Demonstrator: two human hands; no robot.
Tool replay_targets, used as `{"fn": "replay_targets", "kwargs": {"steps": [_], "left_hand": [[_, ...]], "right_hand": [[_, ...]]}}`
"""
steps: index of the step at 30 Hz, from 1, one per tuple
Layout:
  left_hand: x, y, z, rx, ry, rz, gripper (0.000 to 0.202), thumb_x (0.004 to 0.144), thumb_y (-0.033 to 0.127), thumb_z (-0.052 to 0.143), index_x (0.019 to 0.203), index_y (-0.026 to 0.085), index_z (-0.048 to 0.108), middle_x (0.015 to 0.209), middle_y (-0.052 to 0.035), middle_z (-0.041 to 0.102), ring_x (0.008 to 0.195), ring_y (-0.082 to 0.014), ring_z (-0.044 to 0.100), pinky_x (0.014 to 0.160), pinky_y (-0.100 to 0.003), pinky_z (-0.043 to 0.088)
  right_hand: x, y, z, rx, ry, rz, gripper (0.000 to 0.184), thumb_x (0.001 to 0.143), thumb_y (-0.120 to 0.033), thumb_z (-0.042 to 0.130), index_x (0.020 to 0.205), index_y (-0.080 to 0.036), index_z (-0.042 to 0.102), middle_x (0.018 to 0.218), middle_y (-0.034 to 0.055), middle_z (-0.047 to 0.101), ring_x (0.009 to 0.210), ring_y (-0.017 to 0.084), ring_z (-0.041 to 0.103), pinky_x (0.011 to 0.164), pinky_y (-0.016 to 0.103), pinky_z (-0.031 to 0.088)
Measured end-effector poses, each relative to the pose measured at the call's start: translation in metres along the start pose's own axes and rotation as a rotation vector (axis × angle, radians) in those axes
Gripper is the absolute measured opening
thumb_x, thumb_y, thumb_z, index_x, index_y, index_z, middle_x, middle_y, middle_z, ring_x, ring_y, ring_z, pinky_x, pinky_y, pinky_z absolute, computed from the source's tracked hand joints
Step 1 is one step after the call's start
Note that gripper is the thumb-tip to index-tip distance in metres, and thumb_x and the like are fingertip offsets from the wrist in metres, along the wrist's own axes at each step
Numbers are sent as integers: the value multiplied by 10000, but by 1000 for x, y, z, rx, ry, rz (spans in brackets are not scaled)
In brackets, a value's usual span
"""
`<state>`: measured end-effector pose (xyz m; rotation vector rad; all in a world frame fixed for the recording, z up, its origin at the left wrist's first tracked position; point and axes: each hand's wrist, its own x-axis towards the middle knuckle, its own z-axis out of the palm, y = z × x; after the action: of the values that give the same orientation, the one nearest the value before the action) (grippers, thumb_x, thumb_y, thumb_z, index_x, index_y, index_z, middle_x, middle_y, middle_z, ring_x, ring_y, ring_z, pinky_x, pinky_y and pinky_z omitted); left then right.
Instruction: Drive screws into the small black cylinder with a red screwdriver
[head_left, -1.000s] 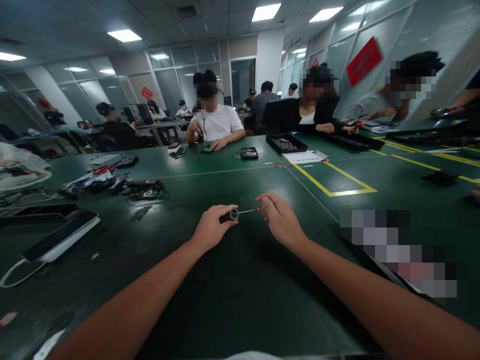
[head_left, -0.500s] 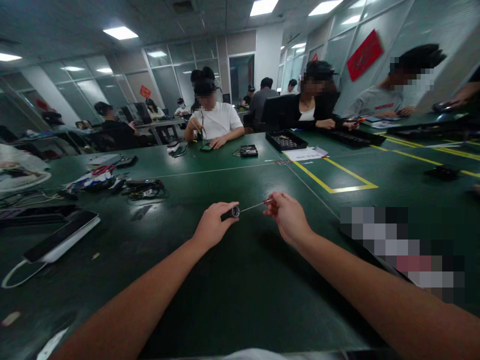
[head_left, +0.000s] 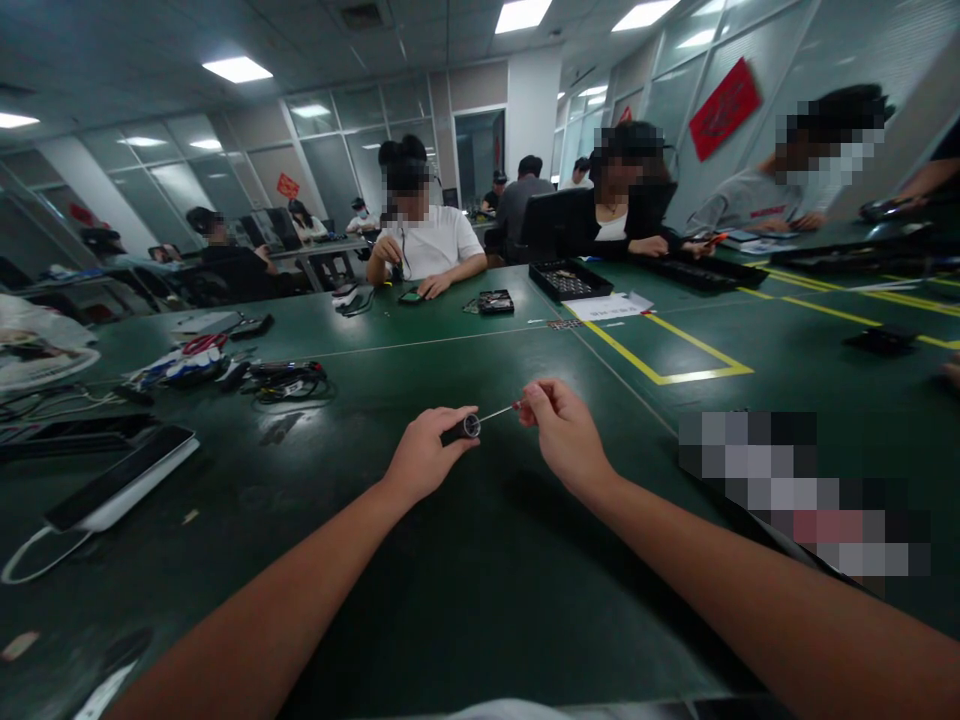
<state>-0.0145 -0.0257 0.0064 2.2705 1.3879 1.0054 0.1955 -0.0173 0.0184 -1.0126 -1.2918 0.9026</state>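
Observation:
My left hand (head_left: pixel 424 455) is closed around a small black cylinder (head_left: pixel 463 428) with a round silver end, held just above the green table (head_left: pixel 465 560). My right hand (head_left: pixel 559 432) pinches the red handle of a thin screwdriver (head_left: pixel 501 410). The tool's metal shaft points left, and its tip sits at the cylinder's silver end. Both forearms reach in from the bottom of the head view.
A white-edged dark device (head_left: pixel 112 485) with a cable lies at left, a pile of cables and tools (head_left: pixel 225 368) behind it. Yellow tape lines (head_left: pixel 667 365) mark the table at right. Several people sit across the table with black trays (head_left: pixel 570 282).
The right hand lifted slightly with the screwdriver, then came back a little nearer to the cylinder. The left hand has barely moved.

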Motion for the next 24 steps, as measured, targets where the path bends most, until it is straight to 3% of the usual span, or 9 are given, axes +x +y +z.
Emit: {"fn": "replay_targets", "kwargs": {"steps": [4,9,17,22,24], "left_hand": [[0,2,-1,-1,-4,-10,452,848,181,759,1273,290,650,1207,-15,695,1141,-218,609,1018,-406,445],[0,4,-1,4,0,-11,442,836,169,768,1249,286,665,1192,-19,701,1130,-224,613,1014,-418,450],[1,-3,0,-19,23,-11,428,838,153,759,1237,279,671,1204,-28,697,1143,-224,613,1033,-424,444],[1,-5,0,-15,11,-11,431,833,153,760,1234,284,674,1189,-30,701,1134,-227,617,1022,-427,452],[1,-4,1,-17,5,-8,430,834,158,758,1237,283,673,1189,-35,701,1135,-231,617,1023,-430,452]], "right_hand": [[-1,-3,-1,-4,-35,-21,268,916,-473,560,877,-212,602,748,14,643,668,164,590,645,312,464],[-2,-7,-4,-123,-46,-4,373,957,-539,478,835,-216,621,598,-19,552,526,150,497,512,290,370],[-4,-3,-5,-81,-108,-17,151,932,-313,470,926,-238,600,727,-17,575,657,165,540,612,299,422],[-5,-5,-5,-191,-144,-38,342,992,-471,395,886,-238,621,665,-19,506,603,170,510,590,315,411],[-5,-5,-5,-230,-134,-35,315,989,-459,397,951,-242,621,696,-14,534,616,175,523,603,322,414]]}}
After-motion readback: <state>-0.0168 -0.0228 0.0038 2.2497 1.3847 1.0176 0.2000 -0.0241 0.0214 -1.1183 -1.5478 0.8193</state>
